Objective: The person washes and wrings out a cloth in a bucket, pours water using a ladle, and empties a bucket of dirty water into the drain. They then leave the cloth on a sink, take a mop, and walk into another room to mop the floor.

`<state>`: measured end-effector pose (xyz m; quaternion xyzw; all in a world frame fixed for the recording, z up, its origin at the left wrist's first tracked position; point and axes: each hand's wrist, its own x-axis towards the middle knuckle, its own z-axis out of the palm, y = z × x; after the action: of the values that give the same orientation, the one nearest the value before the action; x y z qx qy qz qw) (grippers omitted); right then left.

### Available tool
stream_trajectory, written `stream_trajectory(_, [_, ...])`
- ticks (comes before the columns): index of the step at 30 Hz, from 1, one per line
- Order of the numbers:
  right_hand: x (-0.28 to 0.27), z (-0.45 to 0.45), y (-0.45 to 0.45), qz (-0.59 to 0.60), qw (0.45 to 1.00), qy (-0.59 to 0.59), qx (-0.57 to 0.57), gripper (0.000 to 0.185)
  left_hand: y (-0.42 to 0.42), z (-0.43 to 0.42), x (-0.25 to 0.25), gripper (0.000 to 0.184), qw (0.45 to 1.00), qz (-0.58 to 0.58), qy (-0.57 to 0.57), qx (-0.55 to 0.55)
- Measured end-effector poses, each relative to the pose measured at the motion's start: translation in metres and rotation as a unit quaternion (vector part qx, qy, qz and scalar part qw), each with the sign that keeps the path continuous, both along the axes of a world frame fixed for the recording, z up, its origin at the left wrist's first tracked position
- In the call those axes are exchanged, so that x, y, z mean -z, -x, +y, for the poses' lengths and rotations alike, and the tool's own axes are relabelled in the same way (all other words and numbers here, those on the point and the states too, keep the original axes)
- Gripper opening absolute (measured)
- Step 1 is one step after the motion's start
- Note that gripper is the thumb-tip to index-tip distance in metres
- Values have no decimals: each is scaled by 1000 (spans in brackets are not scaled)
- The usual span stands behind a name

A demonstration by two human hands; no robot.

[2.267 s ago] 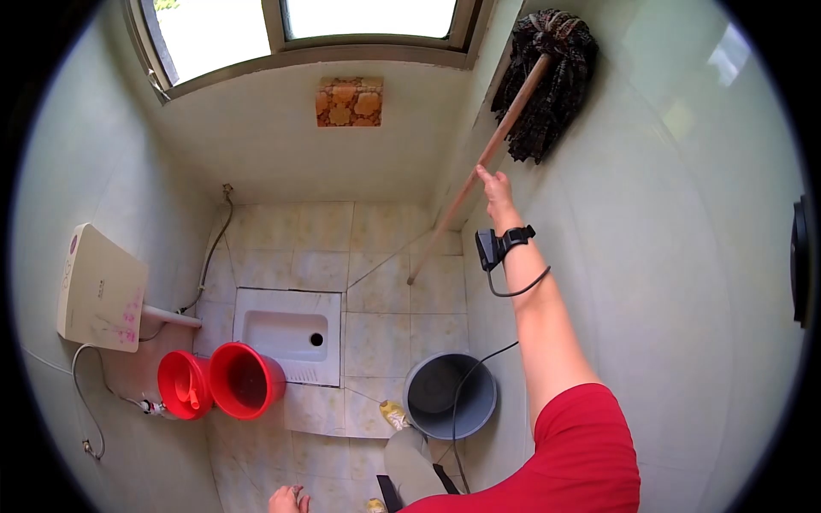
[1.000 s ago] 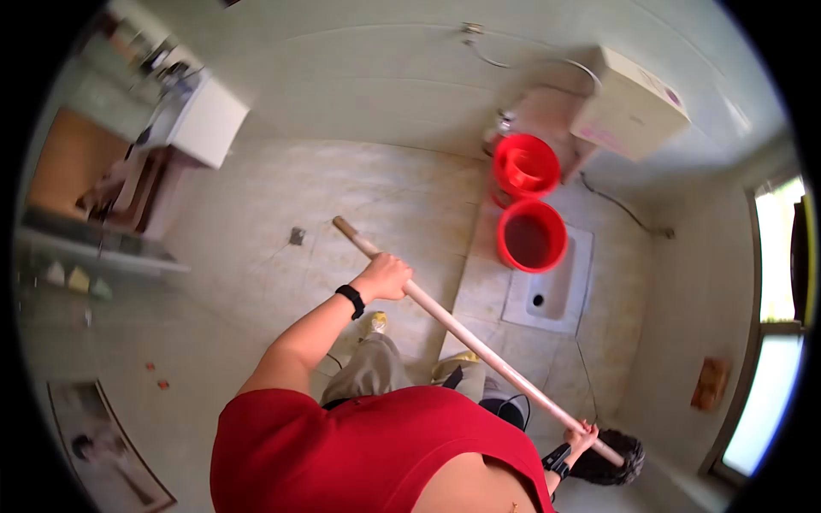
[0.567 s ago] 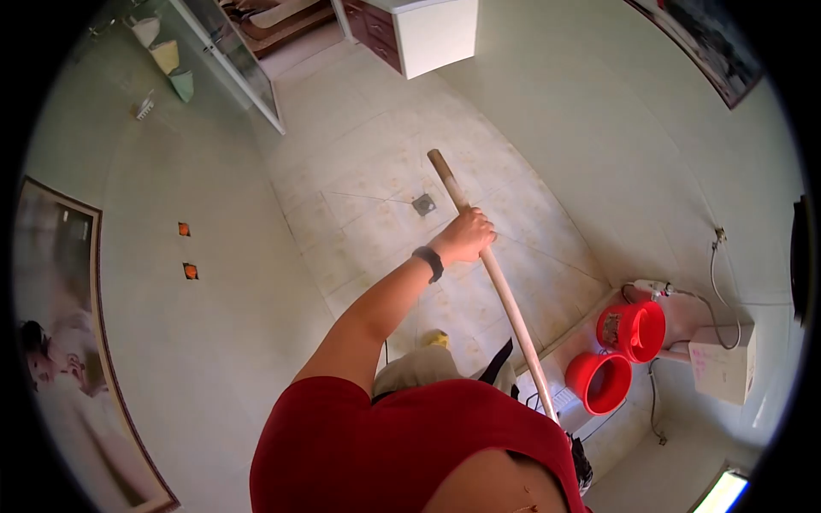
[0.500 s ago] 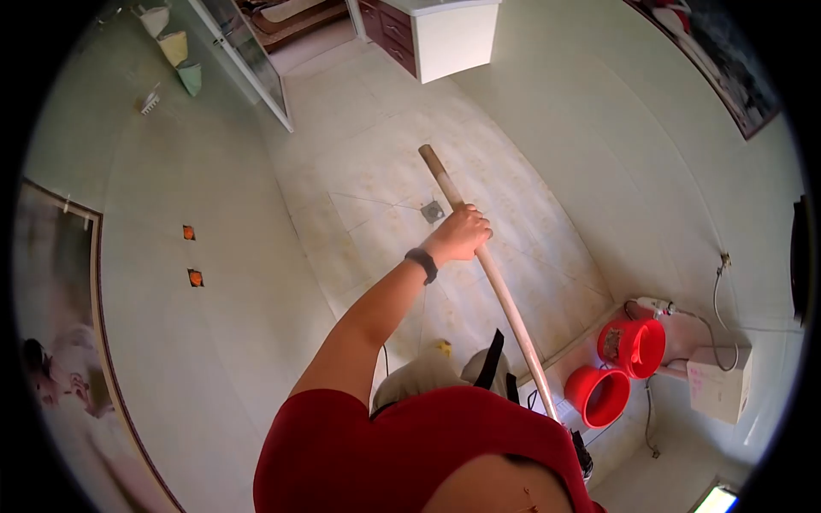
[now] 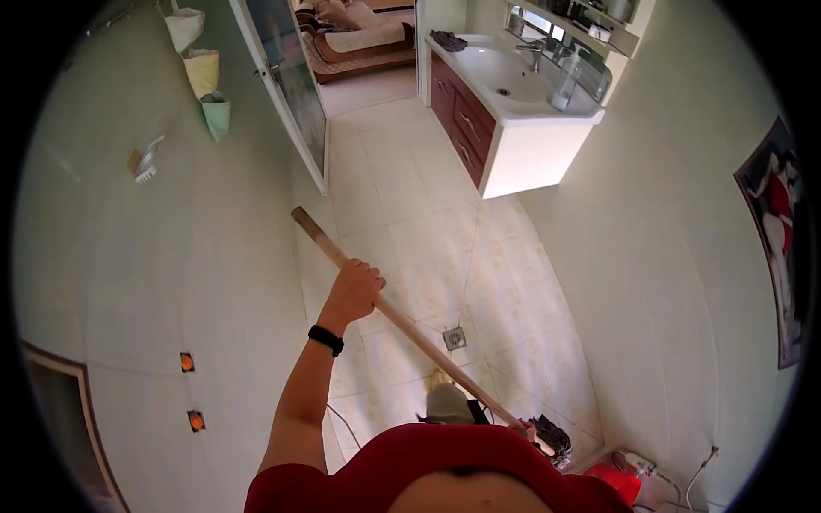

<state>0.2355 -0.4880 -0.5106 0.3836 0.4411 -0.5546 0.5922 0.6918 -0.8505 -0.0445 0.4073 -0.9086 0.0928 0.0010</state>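
Observation:
A wooden mop handle point(image 5: 428, 346) crosses the view slantwise, its bare end at the upper left above the floor. My left hand point(image 5: 357, 289) is closed round it near that end, a black band on the wrist. Lower down, beside my red shirt, my right hand point(image 5: 528, 430) grips the handle close to the dark mop head point(image 5: 552, 438). Most of my right hand and arm is hidden by my body.
Ahead on the right stands a white sink point(image 5: 505, 81) on a red-drawered cabinet point(image 5: 462, 120). An open door point(image 5: 286, 94) is on the left. A floor drain point(image 5: 454, 339) lies mid-floor. Part of a red bucket point(image 5: 617, 484) shows at the lower right.
The view has turned from the squat toilet and buckets toward the sink and doorway. My left hand has taken hold of the handle, and the mop head has come down beside my body.

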Motion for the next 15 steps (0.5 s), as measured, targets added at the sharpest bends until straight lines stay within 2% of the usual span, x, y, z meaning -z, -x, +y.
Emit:
stream_trajectory(2, [23, -63, -32, -20, 999, -14, 43, 11, -17, -53, -27, 9, 1000, -14, 4, -19])
stream_trajectory(4, [5, -123, -51, -6, 994, -49, 102, 13, -32, -102, -56, 10, 998, 6, 52, -42])
stream_trajectory(5, [-25, -184, -60, 15, 987, -69, 141, 15, -39, -125, -69, 10, 998, 6, 51, -48])
stream_trajectory(6, [-106, -239, -77, 48, 995, -64, 67, 18, -48, -147, -82, 10, 996, 12, 57, -61])
stream_trajectory(7, [-111, -276, -80, 55, 995, -61, 63, 18, -59, -176, -86, 10, 995, 23, 64, -72])
stream_trajectory(9, [-112, -352, -95, -22, 995, 1, 98, 21, -82, -225, -84, 13, 994, 32, 75, -79])
stream_trajectory(10, [-110, -392, -102, 29, 995, -57, 79, 22, -93, -254, -82, 16, 993, 39, 77, -79])
stream_trajectory(11, [-108, -432, -110, 28, 995, -57, 77, 22, -104, -286, -79, 16, 993, 38, 76, -81])
stream_trajectory(13, [-116, -481, -128, 125, 982, 44, -137, 23, -115, -342, -83, 17, 991, 56, 92, -77])
stream_trajectory(14, [-98, -517, -127, 61, 996, 42, -46, 21, -121, -375, -85, 15, 990, 78, 92, -67])
stream_trajectory(15, [-66, -540, -122, -2, 991, 103, -82, 19, -131, -413, -88, 15, 990, 79, 103, -63])
